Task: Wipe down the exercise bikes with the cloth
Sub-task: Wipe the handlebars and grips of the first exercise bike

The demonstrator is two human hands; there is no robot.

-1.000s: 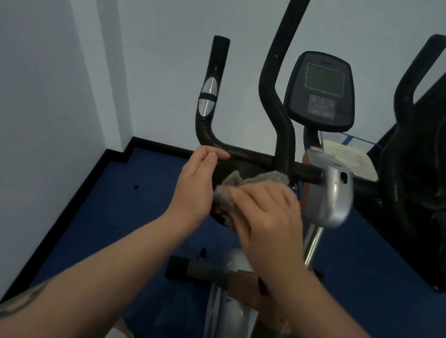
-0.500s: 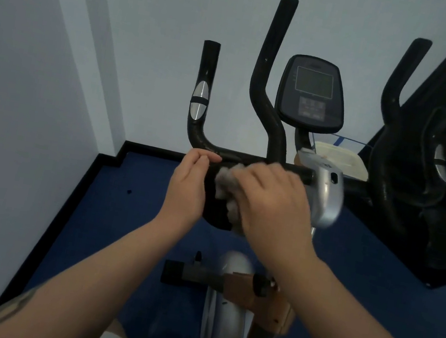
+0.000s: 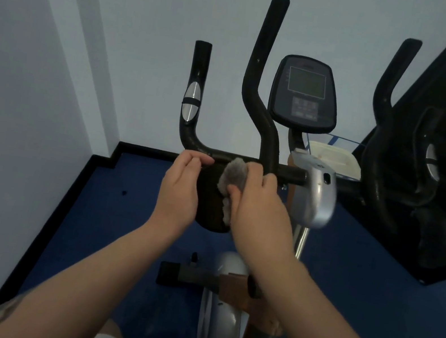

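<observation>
Since a moment ago, shifted up toward the crossbar: grey cloth (image 3: 234,176). Left hand (image 3: 181,188) lightly curled, fingertips touching the exercise bike (image 3: 263,86) handlebar, grasping nothing. Cloth pressed on the black pad, bunched in clenched right hand (image 3: 261,208). Console (image 3: 305,94) beyond.

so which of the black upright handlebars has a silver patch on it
The short handlebar farthest left, above the left hand; the two taller ones are plain black.
</observation>
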